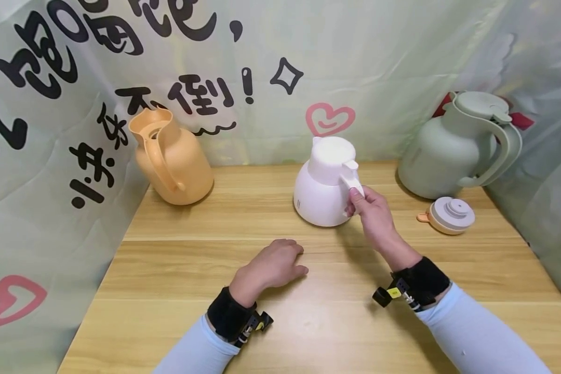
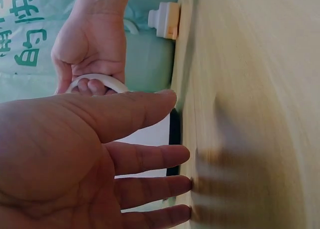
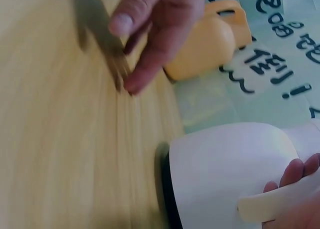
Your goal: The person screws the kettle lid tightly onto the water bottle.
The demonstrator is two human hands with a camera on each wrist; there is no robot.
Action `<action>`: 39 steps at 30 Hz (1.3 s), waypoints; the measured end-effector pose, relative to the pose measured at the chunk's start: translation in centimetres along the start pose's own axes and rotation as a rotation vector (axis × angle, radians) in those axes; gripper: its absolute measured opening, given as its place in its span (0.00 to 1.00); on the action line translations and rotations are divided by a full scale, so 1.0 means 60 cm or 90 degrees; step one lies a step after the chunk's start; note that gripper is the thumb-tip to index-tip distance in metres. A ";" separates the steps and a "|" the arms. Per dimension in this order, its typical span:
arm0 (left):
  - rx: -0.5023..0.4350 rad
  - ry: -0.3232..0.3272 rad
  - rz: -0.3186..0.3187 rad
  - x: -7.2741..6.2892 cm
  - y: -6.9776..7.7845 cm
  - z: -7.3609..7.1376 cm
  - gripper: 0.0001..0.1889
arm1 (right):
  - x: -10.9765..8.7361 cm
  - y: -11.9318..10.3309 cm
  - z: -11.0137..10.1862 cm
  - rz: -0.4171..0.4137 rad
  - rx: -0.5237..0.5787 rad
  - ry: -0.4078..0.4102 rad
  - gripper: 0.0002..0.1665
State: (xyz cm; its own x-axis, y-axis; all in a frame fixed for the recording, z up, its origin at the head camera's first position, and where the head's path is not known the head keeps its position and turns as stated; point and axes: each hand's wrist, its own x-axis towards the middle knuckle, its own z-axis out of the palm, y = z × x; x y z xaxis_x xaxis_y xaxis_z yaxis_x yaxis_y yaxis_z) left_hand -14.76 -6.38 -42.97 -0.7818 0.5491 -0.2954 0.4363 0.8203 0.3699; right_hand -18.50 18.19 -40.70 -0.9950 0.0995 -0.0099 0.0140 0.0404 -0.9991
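A white thermos jug (image 1: 320,200) with its lid on stands upright toward the back of the wooden table. My right hand (image 1: 376,215) grips its handle (image 3: 280,199), fingers curled through the loop and the thumb near the top. The jug's dark base (image 3: 172,194) is right at the tabletop. In front of the jug and to its left, my left hand (image 1: 273,263) hovers low over the wood, palm turned inward. Its fingers (image 2: 150,159) are extended and apart, with nothing between them.
At the back left stands an orange jug (image 1: 182,169) with an uncovered mouth. A larger grey-green jug (image 1: 437,156) with its lid on stands at the back right. Before it lies a loose stopper lid (image 1: 453,215) with an orange tab. Printed cloth (image 1: 262,119) hangs behind the table.
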 end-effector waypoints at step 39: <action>0.019 0.031 0.019 -0.004 -0.013 0.000 0.24 | 0.070 0.009 -0.147 -0.015 0.072 0.160 0.20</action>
State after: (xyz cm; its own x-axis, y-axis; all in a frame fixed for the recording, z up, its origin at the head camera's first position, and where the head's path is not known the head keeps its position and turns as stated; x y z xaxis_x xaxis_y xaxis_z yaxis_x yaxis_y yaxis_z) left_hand -14.94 -7.14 -43.20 -0.7886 0.5657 -0.2410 0.4727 0.8084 0.3507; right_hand -21.79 27.39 -40.92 -0.9387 0.3445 0.0107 -0.0348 -0.0637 -0.9974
